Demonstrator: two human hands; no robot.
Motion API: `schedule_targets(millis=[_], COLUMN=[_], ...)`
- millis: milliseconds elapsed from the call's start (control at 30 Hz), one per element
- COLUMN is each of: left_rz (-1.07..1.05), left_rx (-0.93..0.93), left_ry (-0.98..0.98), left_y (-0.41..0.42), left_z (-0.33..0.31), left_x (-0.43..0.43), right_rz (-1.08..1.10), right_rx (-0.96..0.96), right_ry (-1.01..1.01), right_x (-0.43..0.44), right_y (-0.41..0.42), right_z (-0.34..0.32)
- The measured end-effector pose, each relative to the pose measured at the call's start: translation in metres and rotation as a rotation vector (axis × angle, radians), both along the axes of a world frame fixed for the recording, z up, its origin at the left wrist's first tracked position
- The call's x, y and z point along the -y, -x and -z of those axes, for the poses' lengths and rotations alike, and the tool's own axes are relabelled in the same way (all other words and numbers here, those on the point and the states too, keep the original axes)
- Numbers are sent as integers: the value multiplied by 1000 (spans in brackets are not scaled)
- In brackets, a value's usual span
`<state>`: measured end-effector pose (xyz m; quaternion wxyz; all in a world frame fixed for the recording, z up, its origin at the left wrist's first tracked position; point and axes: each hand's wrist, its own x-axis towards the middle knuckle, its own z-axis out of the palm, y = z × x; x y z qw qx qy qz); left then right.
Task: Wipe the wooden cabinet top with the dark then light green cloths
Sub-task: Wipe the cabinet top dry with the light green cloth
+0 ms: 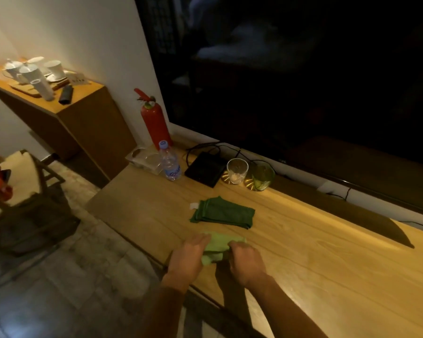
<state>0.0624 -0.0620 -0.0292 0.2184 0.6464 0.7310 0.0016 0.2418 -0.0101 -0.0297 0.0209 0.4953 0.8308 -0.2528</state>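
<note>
Low in the middle of the frame, both hands grip a bunched light green cloth (215, 248) on the wooden worktop (315, 252). The left hand (189, 256) lies over its left end, fingers curled loosely onto the fabric. The right hand (246, 261) closes on its right end, fingers pinching a fold. Just above them in the frame, apart from the hands, the folded dark green cloth (222, 213) lies flat, its long axis running left to right. It sits slightly nearer the left hand. Two glasses and a bottle stand further up.
</note>
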Motion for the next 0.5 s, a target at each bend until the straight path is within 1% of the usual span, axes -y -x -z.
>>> schedule_targets(millis=[100, 167, 267, 333, 400, 500], left_rz=[129, 154, 142, 145, 150, 150], left_rx=[-118, -117, -127, -144, -177, -174], left_ry=[144, 230, 235, 224, 236, 208], left_y=[-1, -2, -2, -3, -6, -18], left_z=[32, 49, 63, 61, 52, 33], left_x=[13, 24, 35, 36, 35, 36], right_rz=[-12, -47, -26, -14, 20, 86], right_rx=[134, 232, 248, 244, 247, 195], right_ry=[208, 275, 268, 261, 253, 202], right_x=[20, 35, 47, 49, 51, 59], right_y=[7, 10, 14, 12, 7, -6], right_z=[35, 52, 60, 59, 54, 41])
